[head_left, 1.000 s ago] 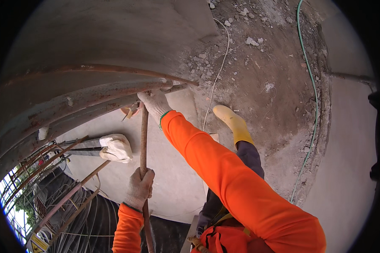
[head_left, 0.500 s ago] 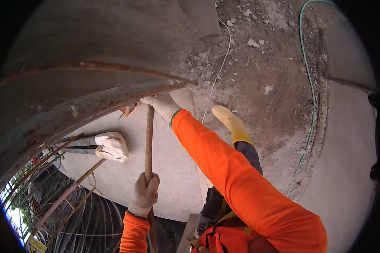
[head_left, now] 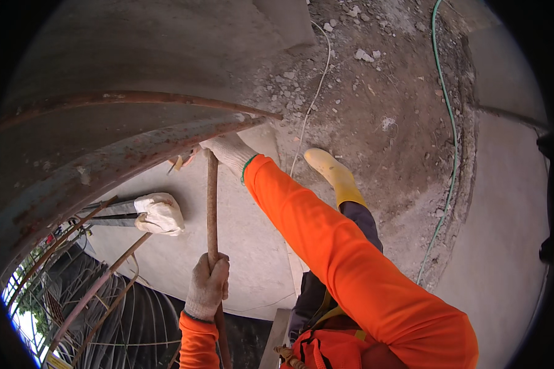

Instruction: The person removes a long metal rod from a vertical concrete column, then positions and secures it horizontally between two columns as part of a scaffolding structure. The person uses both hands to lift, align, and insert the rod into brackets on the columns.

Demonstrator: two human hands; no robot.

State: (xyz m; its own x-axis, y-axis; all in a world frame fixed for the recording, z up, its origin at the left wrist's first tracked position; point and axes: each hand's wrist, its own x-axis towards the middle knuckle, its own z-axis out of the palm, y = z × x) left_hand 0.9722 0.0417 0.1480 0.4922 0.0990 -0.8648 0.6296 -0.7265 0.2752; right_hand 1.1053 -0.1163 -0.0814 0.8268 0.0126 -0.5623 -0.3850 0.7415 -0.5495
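Observation:
My left hand [head_left: 207, 286], in a pale knit glove, is wrapped round a long, straight brown rod [head_left: 212, 206]. The rod is upright in the picture, running from the lower edge to the steel beam. At its upper end is my gloved right hand [head_left: 229, 152], touching it or very close. The fingers of that hand are hidden beside the rusty steel beam [head_left: 114, 157], so I cannot tell what they grip. Partly covered by the beam, a small reddish-orange thing with a yellowish piece [head_left: 179, 163] lies left of the right hand.
A thin rusty bar [head_left: 166, 96] runs above the beam. A white cloth-like wrap [head_left: 159, 213] covers the end of dark bars. Rusty rods [head_left: 98, 280] and black sheeting [head_left: 144, 313] lie lower left. Rubble [head_left: 289, 89], a white cable [head_left: 322, 77] and a green hose [head_left: 452, 141] cross the dirt.
The whole view has shifted slightly, moving most things a little left. Both hands keep nearly the same places on and near the rod.

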